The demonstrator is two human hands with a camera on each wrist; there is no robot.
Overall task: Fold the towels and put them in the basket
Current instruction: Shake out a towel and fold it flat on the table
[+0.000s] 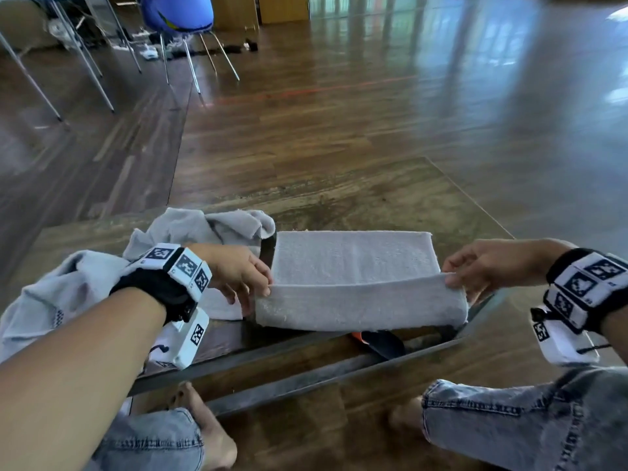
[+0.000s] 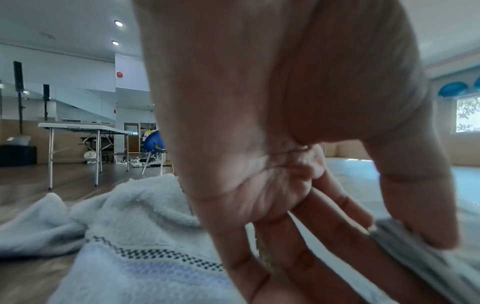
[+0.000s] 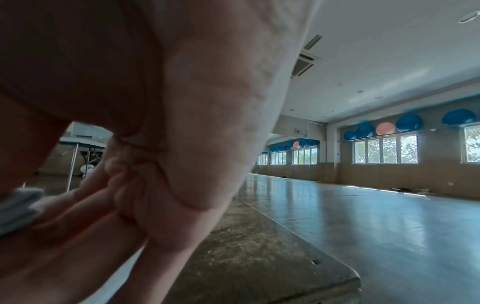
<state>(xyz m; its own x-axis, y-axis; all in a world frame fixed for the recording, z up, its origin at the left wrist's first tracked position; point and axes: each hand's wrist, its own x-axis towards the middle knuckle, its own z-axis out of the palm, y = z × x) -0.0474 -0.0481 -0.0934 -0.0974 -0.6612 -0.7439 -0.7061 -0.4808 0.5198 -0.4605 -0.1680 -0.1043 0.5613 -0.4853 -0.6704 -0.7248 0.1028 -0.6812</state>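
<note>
A grey towel lies spread on the low wooden table, its near edge lifted and curling over toward the far side. My left hand pinches the lifted edge at its left corner, and my right hand pinches the right corner. In the left wrist view my left hand has thumb and fingers closed on the grey towel. The right wrist view shows the grey towel at my fingers. No basket is in view.
A pile of crumpled pale towels lies at the table's left, with a checked-border towel under my left wrist. An orange-and-black object sits under the table's near edge. My knees are close to the table. A blue chair stands far left.
</note>
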